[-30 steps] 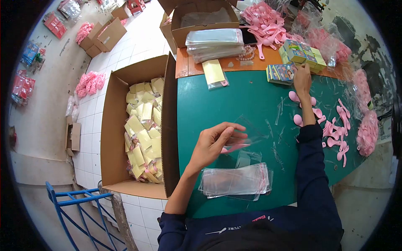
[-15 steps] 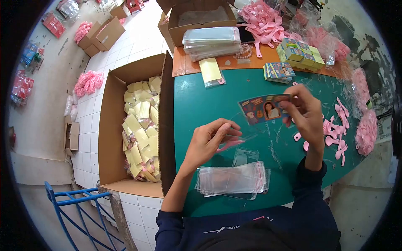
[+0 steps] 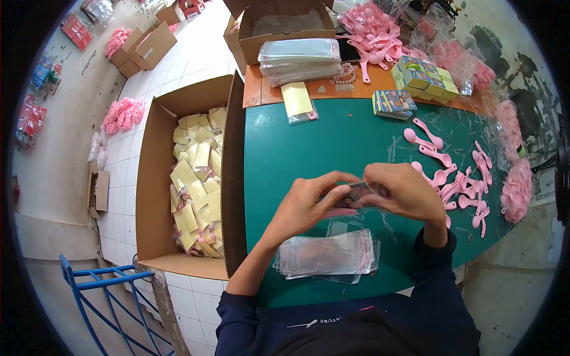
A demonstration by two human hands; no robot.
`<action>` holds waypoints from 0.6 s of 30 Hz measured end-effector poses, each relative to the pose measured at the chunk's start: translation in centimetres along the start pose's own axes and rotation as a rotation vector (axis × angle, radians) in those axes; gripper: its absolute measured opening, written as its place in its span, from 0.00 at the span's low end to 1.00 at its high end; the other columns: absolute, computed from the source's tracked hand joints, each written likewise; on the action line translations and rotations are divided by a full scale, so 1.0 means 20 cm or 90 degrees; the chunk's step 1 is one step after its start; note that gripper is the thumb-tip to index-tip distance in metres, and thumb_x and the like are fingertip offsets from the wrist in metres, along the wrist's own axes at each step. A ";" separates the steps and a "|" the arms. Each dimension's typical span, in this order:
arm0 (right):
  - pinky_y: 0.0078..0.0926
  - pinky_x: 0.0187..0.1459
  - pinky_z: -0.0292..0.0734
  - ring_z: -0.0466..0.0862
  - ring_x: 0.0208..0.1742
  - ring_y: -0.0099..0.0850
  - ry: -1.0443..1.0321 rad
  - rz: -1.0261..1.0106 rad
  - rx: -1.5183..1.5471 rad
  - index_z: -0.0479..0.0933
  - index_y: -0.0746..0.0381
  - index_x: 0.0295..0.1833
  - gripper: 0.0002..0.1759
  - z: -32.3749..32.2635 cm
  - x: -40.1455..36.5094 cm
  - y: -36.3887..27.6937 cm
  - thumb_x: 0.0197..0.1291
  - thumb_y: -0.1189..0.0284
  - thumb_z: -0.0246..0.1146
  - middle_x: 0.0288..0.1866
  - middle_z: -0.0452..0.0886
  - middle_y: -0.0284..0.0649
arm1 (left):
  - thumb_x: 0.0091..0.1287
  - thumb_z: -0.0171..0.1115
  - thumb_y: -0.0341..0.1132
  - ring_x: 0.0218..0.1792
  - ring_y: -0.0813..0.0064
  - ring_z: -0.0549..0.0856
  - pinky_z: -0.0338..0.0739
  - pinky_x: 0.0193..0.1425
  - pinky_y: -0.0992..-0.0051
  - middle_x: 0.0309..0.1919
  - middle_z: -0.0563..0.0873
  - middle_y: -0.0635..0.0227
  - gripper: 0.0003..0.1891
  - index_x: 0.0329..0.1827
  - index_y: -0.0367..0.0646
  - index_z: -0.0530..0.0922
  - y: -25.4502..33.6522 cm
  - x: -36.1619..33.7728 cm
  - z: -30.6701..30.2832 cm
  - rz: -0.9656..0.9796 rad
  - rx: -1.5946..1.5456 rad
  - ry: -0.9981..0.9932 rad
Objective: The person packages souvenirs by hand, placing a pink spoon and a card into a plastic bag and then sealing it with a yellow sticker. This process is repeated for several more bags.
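Observation:
My left hand is closed on a clear plastic bag, and a pink spoon shows beneath its fingers. Right against it, my right hand pinches a printed card. The card is at the bag's opening between both hands, largely covered by fingers. Just below them, a stack of clear plastic bags lies on the green table. Loose pink spoons are scattered to the right of my right hand.
At left stands a cardboard box full of packed bags. A stack of cards, bundled cards, more clear bags and a filled bag lie toward the back. A blue metal frame stands at lower left.
My right hand has brought the card down and left to the bag in my left hand. My left hand has shifted slightly right, and the card is now mostly hidden.

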State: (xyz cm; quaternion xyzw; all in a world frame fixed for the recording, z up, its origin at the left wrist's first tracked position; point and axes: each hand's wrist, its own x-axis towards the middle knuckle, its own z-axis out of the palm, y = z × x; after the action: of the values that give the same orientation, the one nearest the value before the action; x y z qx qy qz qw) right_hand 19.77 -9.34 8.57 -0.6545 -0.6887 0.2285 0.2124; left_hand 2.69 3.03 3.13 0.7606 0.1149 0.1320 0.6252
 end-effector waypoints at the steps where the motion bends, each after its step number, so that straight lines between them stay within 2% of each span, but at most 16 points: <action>1: 0.36 0.34 0.72 0.79 0.36 0.43 0.024 0.007 -0.015 0.72 0.63 0.40 0.14 0.03 0.01 -0.01 0.49 0.73 0.67 0.31 0.75 0.43 | 0.69 0.55 0.36 0.34 0.71 0.87 0.78 0.36 0.74 0.32 0.87 0.58 0.15 0.55 0.40 0.74 0.02 0.00 0.01 -0.022 0.033 0.005; 3: 0.35 0.34 0.72 0.80 0.36 0.42 0.072 0.018 -0.045 0.74 0.63 0.40 0.13 0.07 0.03 -0.02 0.49 0.73 0.67 0.32 0.77 0.44 | 0.67 0.58 0.36 0.35 0.63 0.87 0.79 0.37 0.72 0.32 0.86 0.51 0.20 0.61 0.43 0.70 0.07 -0.01 0.01 -0.063 0.101 0.016; 6: 0.32 0.34 0.74 0.81 0.31 0.36 -0.012 -0.037 0.156 0.77 0.62 0.37 0.10 0.07 0.03 0.08 0.48 0.74 0.68 0.30 0.80 0.41 | 0.65 0.61 0.38 0.37 0.56 0.86 0.79 0.38 0.71 0.35 0.86 0.49 0.28 0.67 0.44 0.62 -0.01 -0.01 0.00 -0.016 0.175 0.021; 9: 0.23 0.29 0.73 0.80 0.27 0.25 0.046 0.126 0.235 0.79 0.63 0.34 0.07 0.08 0.01 0.13 0.47 0.75 0.69 0.26 0.81 0.37 | 0.61 0.67 0.41 0.37 0.69 0.86 0.78 0.35 0.71 0.36 0.86 0.56 0.38 0.71 0.45 0.56 -0.10 -0.05 -0.10 -0.034 0.140 -0.073; 10: 0.15 0.26 0.68 0.77 0.27 0.18 0.051 0.173 0.321 0.78 0.65 0.35 0.08 0.07 0.00 0.14 0.49 0.76 0.69 0.24 0.79 0.33 | 0.61 0.67 0.41 0.39 0.70 0.86 0.78 0.37 0.71 0.36 0.86 0.57 0.39 0.71 0.44 0.55 -0.15 -0.07 -0.14 0.019 0.015 -0.113; 12: 0.14 0.26 0.67 0.77 0.27 0.17 0.078 0.203 0.368 0.78 0.66 0.36 0.09 0.09 -0.03 0.18 0.50 0.75 0.69 0.24 0.79 0.32 | 0.60 0.68 0.39 0.42 0.72 0.84 0.79 0.40 0.72 0.37 0.85 0.58 0.41 0.72 0.41 0.52 -0.21 -0.09 -0.19 0.126 -0.242 -0.188; 15: 0.14 0.26 0.67 0.75 0.27 0.15 0.124 0.199 0.503 0.75 0.64 0.32 0.10 0.16 -0.04 0.18 0.50 0.73 0.71 0.24 0.77 0.30 | 0.63 0.64 0.35 0.44 0.77 0.82 0.78 0.47 0.75 0.40 0.83 0.60 0.41 0.73 0.39 0.47 -0.19 -0.13 -0.16 -0.032 -0.307 -0.108; 18: 0.14 0.26 0.68 0.74 0.27 0.15 0.140 0.228 0.592 0.72 0.63 0.28 0.12 0.19 -0.04 0.13 0.50 0.73 0.71 0.24 0.75 0.28 | 0.64 0.62 0.32 0.45 0.77 0.81 0.76 0.51 0.77 0.44 0.82 0.61 0.38 0.73 0.38 0.50 -0.16 -0.14 -0.14 -0.069 -0.366 -0.067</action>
State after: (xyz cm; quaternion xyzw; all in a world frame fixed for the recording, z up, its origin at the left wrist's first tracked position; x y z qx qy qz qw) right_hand 19.72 -10.11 3.91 -0.6187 -0.3648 0.4731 0.5102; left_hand -1.00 5.20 0.38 0.5507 0.0805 0.0861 0.8263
